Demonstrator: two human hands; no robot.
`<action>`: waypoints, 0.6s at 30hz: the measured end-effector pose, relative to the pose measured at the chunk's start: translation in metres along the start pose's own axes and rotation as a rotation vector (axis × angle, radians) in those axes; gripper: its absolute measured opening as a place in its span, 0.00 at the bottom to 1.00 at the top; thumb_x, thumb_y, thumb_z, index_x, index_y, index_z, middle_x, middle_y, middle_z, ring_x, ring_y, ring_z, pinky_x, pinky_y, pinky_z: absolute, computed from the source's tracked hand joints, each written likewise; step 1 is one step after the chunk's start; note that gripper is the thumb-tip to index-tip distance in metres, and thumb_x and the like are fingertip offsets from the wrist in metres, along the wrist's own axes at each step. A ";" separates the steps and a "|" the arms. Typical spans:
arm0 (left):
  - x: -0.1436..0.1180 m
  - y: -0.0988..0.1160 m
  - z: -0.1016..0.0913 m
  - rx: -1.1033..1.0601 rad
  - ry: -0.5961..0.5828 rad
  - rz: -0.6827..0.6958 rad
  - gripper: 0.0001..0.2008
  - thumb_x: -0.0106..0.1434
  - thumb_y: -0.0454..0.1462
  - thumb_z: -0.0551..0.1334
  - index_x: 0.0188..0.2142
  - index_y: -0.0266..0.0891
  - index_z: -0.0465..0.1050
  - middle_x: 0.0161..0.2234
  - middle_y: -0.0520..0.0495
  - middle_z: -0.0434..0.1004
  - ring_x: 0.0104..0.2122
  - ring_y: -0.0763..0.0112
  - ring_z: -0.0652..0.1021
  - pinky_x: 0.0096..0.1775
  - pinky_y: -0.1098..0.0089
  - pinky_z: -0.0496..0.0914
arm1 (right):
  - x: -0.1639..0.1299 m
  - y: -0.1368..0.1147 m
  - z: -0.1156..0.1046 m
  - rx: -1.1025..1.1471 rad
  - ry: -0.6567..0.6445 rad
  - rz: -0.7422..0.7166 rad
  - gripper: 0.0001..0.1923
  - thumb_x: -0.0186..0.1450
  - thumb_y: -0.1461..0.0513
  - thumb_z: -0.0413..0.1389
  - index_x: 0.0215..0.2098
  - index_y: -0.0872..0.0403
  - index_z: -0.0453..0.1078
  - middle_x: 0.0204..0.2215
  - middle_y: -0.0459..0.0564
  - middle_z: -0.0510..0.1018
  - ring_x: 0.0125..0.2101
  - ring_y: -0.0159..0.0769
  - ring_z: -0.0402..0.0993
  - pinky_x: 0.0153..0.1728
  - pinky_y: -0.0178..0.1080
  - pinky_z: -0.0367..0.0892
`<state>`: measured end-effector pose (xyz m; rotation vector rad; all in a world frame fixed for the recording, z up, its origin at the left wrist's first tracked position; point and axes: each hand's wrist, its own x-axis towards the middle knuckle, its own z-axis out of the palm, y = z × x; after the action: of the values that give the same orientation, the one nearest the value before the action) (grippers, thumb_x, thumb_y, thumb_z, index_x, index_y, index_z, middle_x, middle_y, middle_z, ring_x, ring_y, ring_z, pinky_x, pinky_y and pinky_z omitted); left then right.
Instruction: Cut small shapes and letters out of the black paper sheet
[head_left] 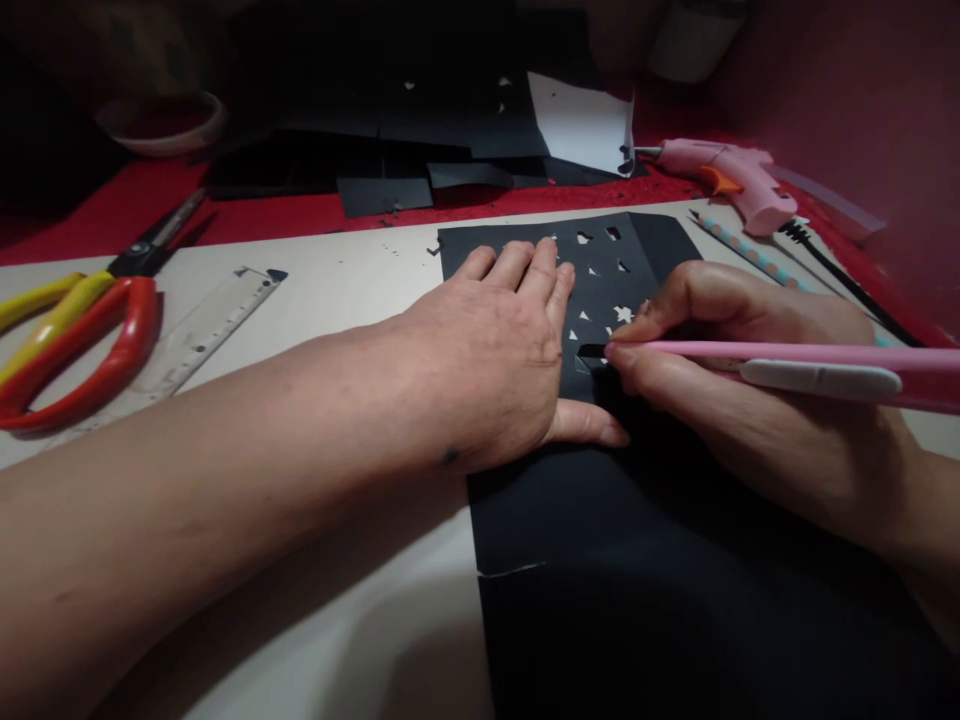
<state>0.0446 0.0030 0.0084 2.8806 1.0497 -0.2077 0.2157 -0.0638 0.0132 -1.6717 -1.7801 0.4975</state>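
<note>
A sheet of black paper (600,560) lies on the pale board, with several small cut-out shapes (622,315) near its far end. My left hand (502,340) rests flat on the sheet, fingers stretched out and thumb pointing right. In my right hand (712,340) is a pink craft knife (810,365), pinched close to its blade end like a pen. The dark blade meets the paper just right of my left hand, beside a thin outlined shape. A short slit shows at the sheet's left edge nearer to me.
At left lie yellow and red scissors (127,300) and a clear ruler (217,325). A pink glue gun (735,180) and a dotted pencil (750,255) lie at right. Black paper scraps (386,193) and a white piece (585,125) cover the red surface behind the pale board (322,270).
</note>
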 end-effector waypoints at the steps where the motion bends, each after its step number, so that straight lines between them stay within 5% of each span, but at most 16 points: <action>1: 0.000 0.000 0.000 -0.002 -0.001 0.000 0.63 0.62 0.73 0.54 0.77 0.23 0.49 0.78 0.23 0.43 0.76 0.23 0.53 0.71 0.37 0.54 | 0.000 0.000 0.000 -0.007 -0.005 -0.001 0.06 0.61 0.58 0.60 0.26 0.46 0.72 0.25 0.45 0.78 0.26 0.37 0.71 0.23 0.42 0.61; 8: 0.002 0.002 -0.004 -0.006 -0.056 -0.033 0.64 0.62 0.70 0.59 0.78 0.21 0.45 0.79 0.23 0.39 0.75 0.21 0.52 0.72 0.37 0.53 | 0.001 -0.004 -0.001 -0.022 0.008 -0.003 0.08 0.60 0.58 0.60 0.24 0.46 0.70 0.23 0.44 0.77 0.24 0.35 0.69 0.23 0.41 0.58; 18: 0.002 0.002 -0.002 -0.024 -0.012 -0.025 0.62 0.62 0.71 0.57 0.78 0.27 0.49 0.79 0.27 0.46 0.75 0.22 0.54 0.71 0.36 0.55 | 0.002 -0.004 -0.001 -0.028 0.033 0.003 0.08 0.59 0.58 0.60 0.22 0.45 0.69 0.23 0.44 0.76 0.25 0.36 0.68 0.23 0.41 0.57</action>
<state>0.0472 0.0031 0.0105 2.8429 1.0790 -0.2120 0.2135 -0.0624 0.0172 -1.6924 -1.7681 0.4464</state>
